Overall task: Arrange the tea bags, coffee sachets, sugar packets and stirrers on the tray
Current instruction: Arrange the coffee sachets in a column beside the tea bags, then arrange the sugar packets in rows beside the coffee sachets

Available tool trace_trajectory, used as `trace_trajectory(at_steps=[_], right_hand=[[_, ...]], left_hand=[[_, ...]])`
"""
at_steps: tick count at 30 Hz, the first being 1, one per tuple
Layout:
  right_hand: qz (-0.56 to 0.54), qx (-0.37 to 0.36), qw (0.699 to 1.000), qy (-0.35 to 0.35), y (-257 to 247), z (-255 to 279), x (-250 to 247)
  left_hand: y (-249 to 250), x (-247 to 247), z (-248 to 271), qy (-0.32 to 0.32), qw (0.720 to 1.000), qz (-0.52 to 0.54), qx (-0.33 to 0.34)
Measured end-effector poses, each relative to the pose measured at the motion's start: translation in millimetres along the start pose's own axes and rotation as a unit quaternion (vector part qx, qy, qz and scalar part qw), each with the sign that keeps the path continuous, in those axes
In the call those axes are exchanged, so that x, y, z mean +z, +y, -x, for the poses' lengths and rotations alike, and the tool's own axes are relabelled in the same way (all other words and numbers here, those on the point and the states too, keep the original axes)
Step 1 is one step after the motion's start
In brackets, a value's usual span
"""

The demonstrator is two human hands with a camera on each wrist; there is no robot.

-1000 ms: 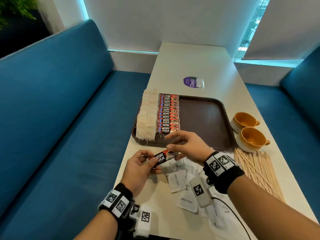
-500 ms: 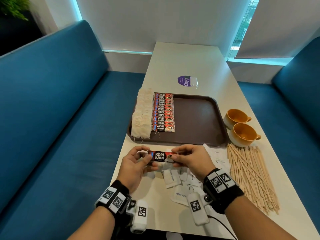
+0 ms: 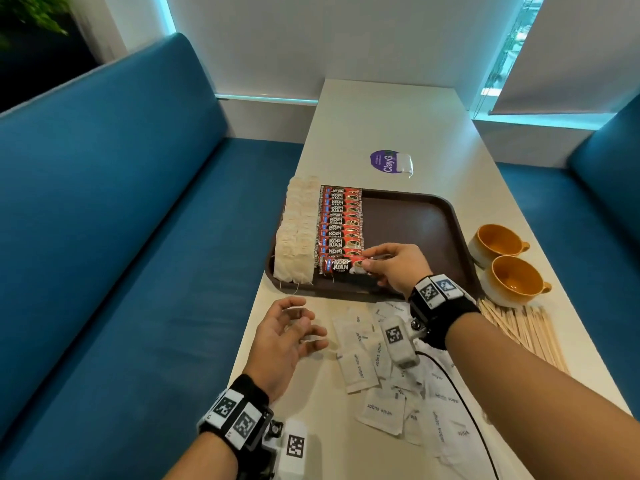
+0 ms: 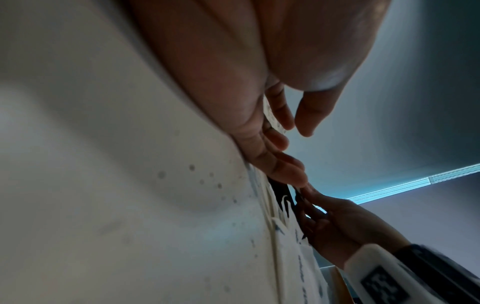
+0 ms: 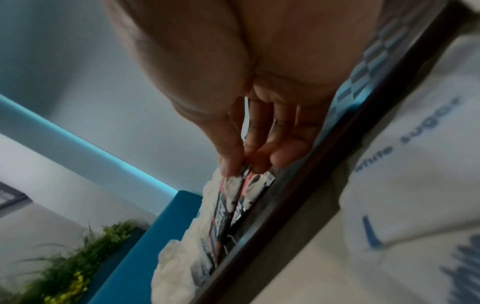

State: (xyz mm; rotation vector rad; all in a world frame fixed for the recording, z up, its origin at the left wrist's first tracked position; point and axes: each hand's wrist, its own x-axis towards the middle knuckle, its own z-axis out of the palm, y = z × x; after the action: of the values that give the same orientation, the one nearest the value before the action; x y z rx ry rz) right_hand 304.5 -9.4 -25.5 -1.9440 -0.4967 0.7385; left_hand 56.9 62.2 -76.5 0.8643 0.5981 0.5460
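Right hand (image 3: 391, 268) reaches over the near edge of a dark brown tray (image 3: 415, 223), thumb and fingertips pinching the right end of a red and black coffee sachet (image 3: 341, 266). That sachet sits at the near end of a column of matching coffee sachets (image 3: 341, 220) that overlap one another and run toward the far side of the tray. In the right wrist view the pinched sachet (image 5: 233, 207) is seen edge-on, close above the sachet beneath it; whether it touches that sachet is not clear. Just left of the coffee column lies a second column of pale tea bags (image 3: 296, 233), also overlapping, along the left side of the tray, with thin strings trailing over the near rim. The right part of the tray shows bare brown surface. Left hand (image 3: 285, 336) is over the cream-coloured counter (image 3: 398, 119) in front of the tray, holding nothing, fingers spread and loosely bent. Beside it and under the right forearm, white sugar packets (image 3: 360, 368) printed with blue lettering lie scattered in a loose heap on the counter. Further right, a bundle of wooden stirrers (image 3: 526, 329) lies flat on the counter. Two mustard-yellow cups (image 3: 505, 268) stand just beside the right edge of the tray. A purple round sticker (image 3: 386, 161) sits on the counter beyond the tray. Blue padded benches (image 3: 121, 237) run along both sides.
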Motion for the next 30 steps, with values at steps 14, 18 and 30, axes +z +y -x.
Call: trace_trajectory(at_steps=[14,18,30], right_hand=[[0.125,0.036,0.991,-0.010,-5,-28,17],[0.145,0.044,0.988,-0.005,-4,-29,17],[0.105,-0.013,0.994,-0.001,-22,17,-24]], left_hand=[[-3,-6,-4,-0.018,1.000,-0.001,-0.013],[-2,-5,-4,-0.015,1.000,0.000,-0.013],[2,2,0,0.011,1.000,-0.010,-0.008]])
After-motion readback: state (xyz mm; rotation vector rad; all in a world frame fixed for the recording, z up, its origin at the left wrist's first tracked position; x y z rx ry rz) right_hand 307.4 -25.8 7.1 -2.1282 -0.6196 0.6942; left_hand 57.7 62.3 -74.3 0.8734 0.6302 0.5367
